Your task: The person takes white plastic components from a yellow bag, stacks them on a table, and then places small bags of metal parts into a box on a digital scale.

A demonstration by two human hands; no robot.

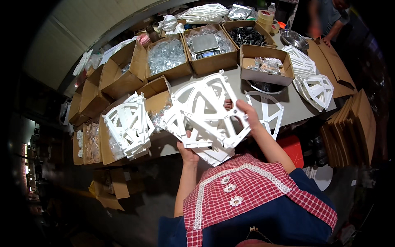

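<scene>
Both hands hold a bundle of white, fan-shaped plastic frames [201, 119] in front of my apron, at the table's near edge. My right hand [245, 112] grips the bundle's right side, with some fingers reaching through a gap in the ribs. My left hand [188, 153] is closed on the bundle's lower left corner, its fingers partly hidden behind the plastic. The frames overlap at different angles. To their left, a second stack of white frames [131, 125] rests over the carton edges. A single white frame [266, 108] lies on the table by my right forearm.
Cardboard boxes of bagged clear parts [166, 57] and black parts [247, 36] line the table's back. A digital scale [205, 44] sits on one box. More white frames [314, 88] lie at right, near folded cardboard [349, 127] and a red stool [291, 150]. Another person [331, 20] stands at far right.
</scene>
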